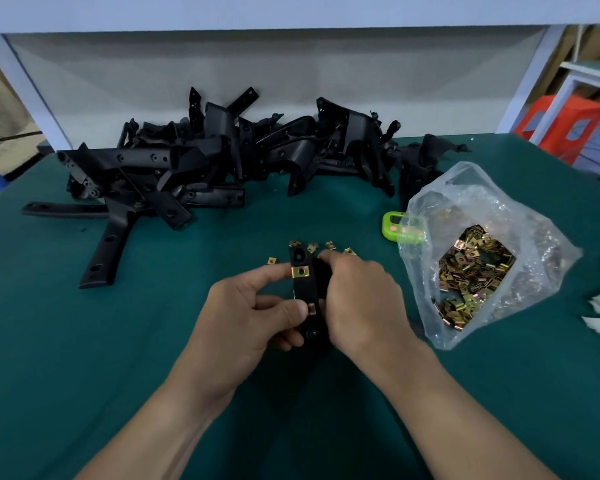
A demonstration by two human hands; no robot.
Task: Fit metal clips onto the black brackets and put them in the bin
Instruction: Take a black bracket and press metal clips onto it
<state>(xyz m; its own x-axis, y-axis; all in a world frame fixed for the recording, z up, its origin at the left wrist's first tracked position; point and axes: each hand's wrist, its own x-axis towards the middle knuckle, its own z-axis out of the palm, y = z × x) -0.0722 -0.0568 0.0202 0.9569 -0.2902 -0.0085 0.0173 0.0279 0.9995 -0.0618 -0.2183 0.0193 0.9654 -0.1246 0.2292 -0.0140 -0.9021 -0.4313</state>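
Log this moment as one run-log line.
step: clip fitting | left hand: grips bracket | right hand: grips bracket | fitted clips: at least two | loose clips: mat beyond hands | clip bag: open, right of hands

A bracket (305, 289) held between both hands at the middle of the table (84, 341).
On my feed the left hand (253, 313) is on its left, the right hand (357, 299) on its right. Loose clips (329, 245) lie just behind it. A heap of brackets (222, 161) runs along the back; the open bag of clips (475, 265) lies right, a timer (394, 228) partly behind its left edge.
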